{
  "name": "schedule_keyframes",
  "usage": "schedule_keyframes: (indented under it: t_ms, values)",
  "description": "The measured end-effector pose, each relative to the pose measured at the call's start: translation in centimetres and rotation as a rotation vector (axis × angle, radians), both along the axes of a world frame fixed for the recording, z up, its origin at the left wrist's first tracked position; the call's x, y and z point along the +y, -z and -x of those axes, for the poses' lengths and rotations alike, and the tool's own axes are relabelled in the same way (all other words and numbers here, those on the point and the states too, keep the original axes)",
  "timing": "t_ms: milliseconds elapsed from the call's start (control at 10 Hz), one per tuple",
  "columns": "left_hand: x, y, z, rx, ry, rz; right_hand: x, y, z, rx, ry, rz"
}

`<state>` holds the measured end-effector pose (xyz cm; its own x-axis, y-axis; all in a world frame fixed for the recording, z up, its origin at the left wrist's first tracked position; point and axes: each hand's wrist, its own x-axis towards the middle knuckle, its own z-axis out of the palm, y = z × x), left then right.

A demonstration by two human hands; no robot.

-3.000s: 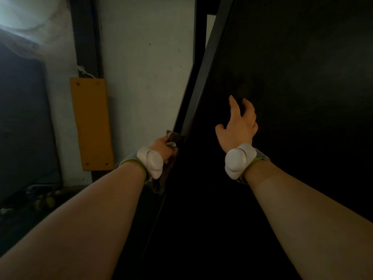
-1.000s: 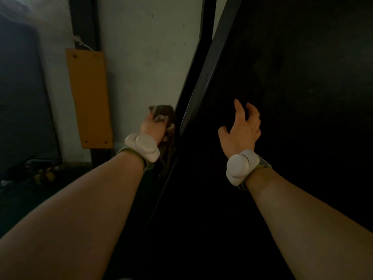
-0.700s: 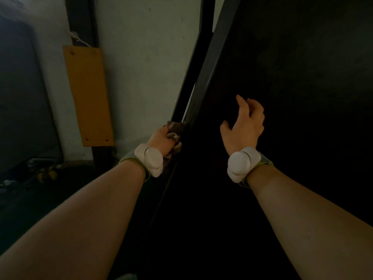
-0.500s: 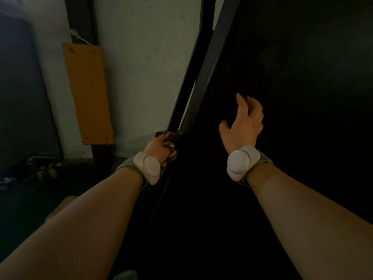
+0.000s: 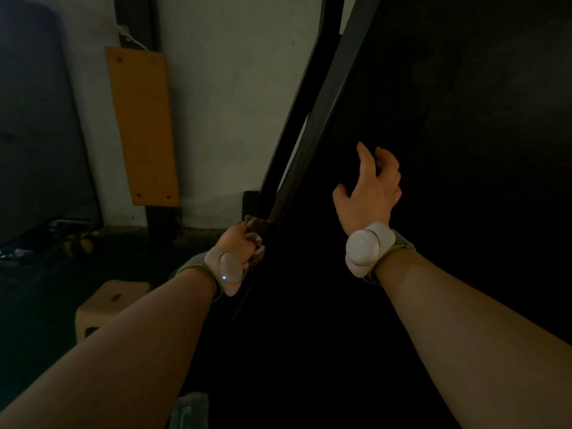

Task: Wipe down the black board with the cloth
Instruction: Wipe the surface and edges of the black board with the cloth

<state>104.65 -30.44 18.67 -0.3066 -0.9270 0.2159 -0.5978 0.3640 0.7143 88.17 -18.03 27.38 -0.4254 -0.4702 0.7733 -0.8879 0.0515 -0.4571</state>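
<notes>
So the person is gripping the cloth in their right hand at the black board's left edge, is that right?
Not quite: the head view shows the left hand gripping the cloth at the black board's left edge. The right hand holds nothing.

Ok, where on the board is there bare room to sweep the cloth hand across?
The black board face is bare above and right of the right hand, and between it and the left hand. Crowded: the board's left edge, where the left hand grips the cloth beside the dark frame post.
</notes>
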Motion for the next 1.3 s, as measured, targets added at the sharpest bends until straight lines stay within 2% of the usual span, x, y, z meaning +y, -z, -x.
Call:
schedule_keyframes:
  t_ms: [200, 300, 400, 500, 600, 700, 800, 900, 1000, 1100, 1200, 1300]
  values:
    - [0.0, -1.1, -0.7, 0.017, -0.025, -0.066, 0.2, 0.6, -0.7, -0.002, -0.009, -0.043]
    - [-0.1, -3.0, -0.7, 0.113, -0.088, -0.03, 0.3, 0.6, -0.9, 0.005, -0.016, -0.058]
    - [0.2, -4.9, -0.6, 0.297, -0.125, 0.031, 0.3, 0.7, -1.0, 0.005, -0.02, -0.062]
    - [1.2, -5.6, 0.6, 0.488, -0.028, -0.027, 0.2, 1.0, -0.8, -0.005, -0.022, -0.065]
    - [1.8, -4.3, 1.6, 0.561, 0.07, -0.149, -0.1, 1.5, -0.8, -0.01, -0.013, -0.055]
    - [1.1, -3.4, 1.7, 0.557, 0.081, -0.238, -0.3, 2.4, -1.1, -0.006, -0.005, -0.043]
    - [1.1, -2.6, 0.9, 0.375, 0.119, -0.062, -0.5, 3.4, -1.4, -0.012, -0.018, -0.038]
    - [0.7, -1.5, 0.5, 0.291, 0.069, -0.095, -0.5, 4.3, -1.6, -0.013, -0.019, -0.043]
    - [1.1, -1.1, 0.4, 0.35, 0.13, -0.181, -0.4, 5.1, -1.6, -0.009, -0.021, -0.048]
    - [0.7, -0.3, 0.1, 0.197, -0.004, -0.061, -0.3, 5.7, -1.6, -0.016, -0.033, -0.047]
    - [0.7, 1.0, -0.3, 0.294, 0.143, -0.198, -0.1, 6.3, -1.6, -0.026, -0.035, -0.049]
    - [0.7, 1.4, -0.6, 0.43, 0.107, -0.238, 0.0, 7.1, -1.6, -0.032, -0.041, -0.056]
